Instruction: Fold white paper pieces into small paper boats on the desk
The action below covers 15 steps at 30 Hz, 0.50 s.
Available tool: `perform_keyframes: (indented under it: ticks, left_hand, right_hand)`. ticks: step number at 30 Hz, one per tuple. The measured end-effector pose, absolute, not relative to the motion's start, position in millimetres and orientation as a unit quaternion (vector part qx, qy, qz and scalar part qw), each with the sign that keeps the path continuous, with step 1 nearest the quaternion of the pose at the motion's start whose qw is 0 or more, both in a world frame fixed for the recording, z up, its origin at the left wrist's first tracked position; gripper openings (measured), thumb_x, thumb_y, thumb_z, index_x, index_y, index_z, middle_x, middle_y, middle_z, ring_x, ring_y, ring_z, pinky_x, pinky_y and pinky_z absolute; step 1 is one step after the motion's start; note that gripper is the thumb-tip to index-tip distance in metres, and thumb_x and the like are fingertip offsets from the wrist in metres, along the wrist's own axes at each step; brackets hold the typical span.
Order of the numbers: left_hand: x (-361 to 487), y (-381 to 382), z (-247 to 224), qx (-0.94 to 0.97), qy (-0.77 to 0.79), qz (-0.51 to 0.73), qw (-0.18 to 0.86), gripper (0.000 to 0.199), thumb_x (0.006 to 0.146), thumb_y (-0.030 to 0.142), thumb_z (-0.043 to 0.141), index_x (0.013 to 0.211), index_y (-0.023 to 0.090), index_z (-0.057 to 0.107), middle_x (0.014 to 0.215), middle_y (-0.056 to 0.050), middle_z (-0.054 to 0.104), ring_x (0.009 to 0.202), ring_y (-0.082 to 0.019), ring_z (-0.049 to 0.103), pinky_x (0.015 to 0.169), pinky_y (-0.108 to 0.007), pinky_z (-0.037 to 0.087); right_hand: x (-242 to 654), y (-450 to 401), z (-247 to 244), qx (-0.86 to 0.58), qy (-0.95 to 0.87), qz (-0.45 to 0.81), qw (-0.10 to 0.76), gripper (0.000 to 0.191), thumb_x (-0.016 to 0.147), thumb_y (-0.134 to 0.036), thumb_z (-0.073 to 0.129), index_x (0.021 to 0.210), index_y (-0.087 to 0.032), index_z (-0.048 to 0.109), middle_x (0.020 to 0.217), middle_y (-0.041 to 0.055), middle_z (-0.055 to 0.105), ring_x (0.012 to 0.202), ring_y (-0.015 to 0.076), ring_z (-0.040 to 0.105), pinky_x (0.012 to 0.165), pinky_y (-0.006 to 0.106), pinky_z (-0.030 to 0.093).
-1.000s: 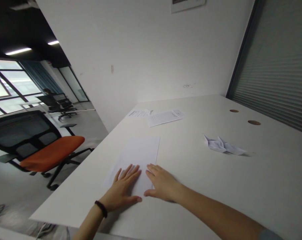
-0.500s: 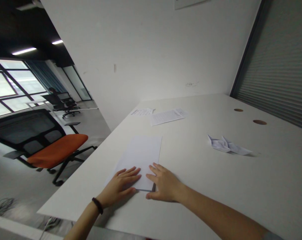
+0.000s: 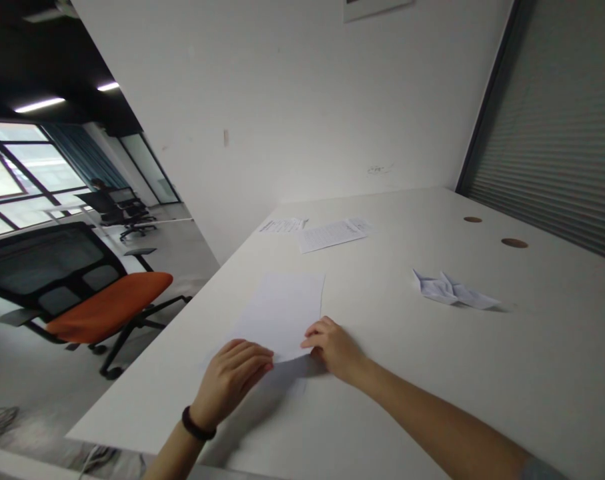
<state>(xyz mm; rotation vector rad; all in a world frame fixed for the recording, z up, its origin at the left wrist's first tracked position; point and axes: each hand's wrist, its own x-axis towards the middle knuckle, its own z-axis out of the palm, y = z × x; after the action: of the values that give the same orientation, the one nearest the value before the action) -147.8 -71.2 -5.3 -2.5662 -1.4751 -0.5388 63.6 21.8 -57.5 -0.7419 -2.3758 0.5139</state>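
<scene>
A blank white sheet of paper (image 3: 287, 310) lies on the white table with its near edge lifted off the surface. At the near left of that edge, my left hand (image 3: 236, 373) pinches the paper; a dark band circles the wrist. My right hand (image 3: 336, 350) grips the near right corner between thumb and fingers. A shadow falls on the table under the raised edge. Off to the right rests a folded paper shape (image 3: 447, 289), apart from both hands.
Printed sheets (image 3: 332, 235) lie toward the back of the table (image 3: 407, 400), by the white wall. Two round holes (image 3: 514, 243) pierce the tabletop at the far right. An orange-seated office chair (image 3: 109, 307) stands left of the table, and a person sits far behind it.
Both hands have gone from lying spread on the sheet to pinching its near edge, which has come up off the table. The view has shifted slightly.
</scene>
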Motion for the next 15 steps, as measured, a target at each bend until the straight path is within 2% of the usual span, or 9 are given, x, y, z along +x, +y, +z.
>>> perform_keyframes:
  ticks: [1, 3, 5, 7, 11, 13, 15]
  left_hand:
    - [-147.6, -71.8, -0.3, -0.856, -0.482, -0.17, 0.076, 0.017, 0.085, 0.032, 0.049, 0.089, 0.023, 0.063, 0.088, -0.002, 0.067, 0.082, -0.016, 0.061, 0.076, -0.03, 0.047]
    - [-152.7, -72.1, 7.6, -0.853, -0.49, -0.159, 0.082, 0.027, 0.081, 0.039, 0.053, 0.102, 0.025, 0.06, 0.098, -0.003, 0.065, 0.092, -0.02, 0.059, 0.082, -0.033, 0.045]
    - [-162.0, -71.6, 10.9, -0.834, -0.522, -0.17, 0.064, 0.038, 0.079, 0.041, 0.053, 0.114, 0.026, 0.053, 0.111, -0.005, 0.06, 0.102, -0.022, 0.054, 0.088, -0.036, 0.043]
    - [-168.7, -70.0, 9.6, -0.821, -0.54, -0.184, 0.015, 0.041, 0.081, 0.039, 0.05, 0.119, 0.026, 0.049, 0.12, -0.005, 0.054, 0.11, -0.023, 0.049, 0.093, -0.037, 0.041]
    - [-154.7, -59.5, -2.4, -0.829, -0.528, -0.164, -0.085, 0.038, 0.085, 0.027, 0.041, 0.123, 0.029, 0.046, 0.13, -0.002, 0.045, 0.116, -0.02, 0.044, 0.098, -0.037, 0.037]
    - [-136.7, -49.2, -9.9, -0.844, -0.511, -0.123, -0.11, 0.043, 0.084, 0.016, 0.037, 0.124, 0.032, 0.044, 0.134, 0.0, 0.039, 0.119, -0.019, 0.041, 0.098, -0.037, 0.037]
    - [-118.7, -36.3, -16.0, -0.865, -0.483, -0.076, -0.115, 0.047, 0.081, 0.008, 0.037, 0.119, 0.033, 0.05, 0.133, 0.001, 0.041, 0.121, -0.019, 0.038, 0.1, -0.038, 0.034]
  right_hand:
    - [67.2, 25.8, -56.3, -0.274, -0.891, 0.198, 0.302, 0.028, 0.072, -0.004, 0.051, 0.086, -0.02, 0.069, 0.091, 0.0033, 0.067, 0.087, 0.0156, 0.056, 0.078, 0.028, 0.045]
    - [80.3, 34.0, -52.6, -0.27, -0.883, 0.202, 0.327, 0.032, 0.073, -0.002, 0.046, 0.088, -0.019, 0.068, 0.09, 0.0039, 0.069, 0.085, 0.0152, 0.059, 0.078, 0.029, 0.046]
    - [101.9, 41.2, -48.6, -0.264, -0.874, 0.199, 0.356, 0.033, 0.075, -0.005, 0.042, 0.09, -0.019, 0.068, 0.091, 0.0046, 0.07, 0.085, 0.0155, 0.061, 0.078, 0.031, 0.048]
    - [130.0, 45.8, -46.5, -0.242, -0.873, 0.194, 0.377, 0.031, 0.08, -0.013, 0.04, 0.093, -0.02, 0.067, 0.092, 0.0047, 0.07, 0.087, 0.0161, 0.062, 0.079, 0.033, 0.048]
    - [185.8, 43.8, -50.9, -0.22, -0.876, 0.203, 0.379, 0.031, 0.086, -0.032, 0.039, 0.099, -0.022, 0.064, 0.098, 0.0055, 0.068, 0.094, 0.018, 0.061, 0.083, 0.037, 0.047]
    - [205.7, 39.3, -54.4, -0.23, -0.878, 0.209, 0.365, 0.03, 0.086, -0.032, 0.04, 0.099, -0.022, 0.065, 0.097, 0.0063, 0.068, 0.092, 0.0175, 0.062, 0.081, 0.035, 0.049]
    - [219.6, 34.7, -56.4, -0.257, -0.886, 0.206, 0.327, 0.027, 0.084, -0.026, 0.042, 0.097, -0.021, 0.066, 0.099, 0.0071, 0.067, 0.093, 0.0176, 0.061, 0.082, 0.036, 0.048]
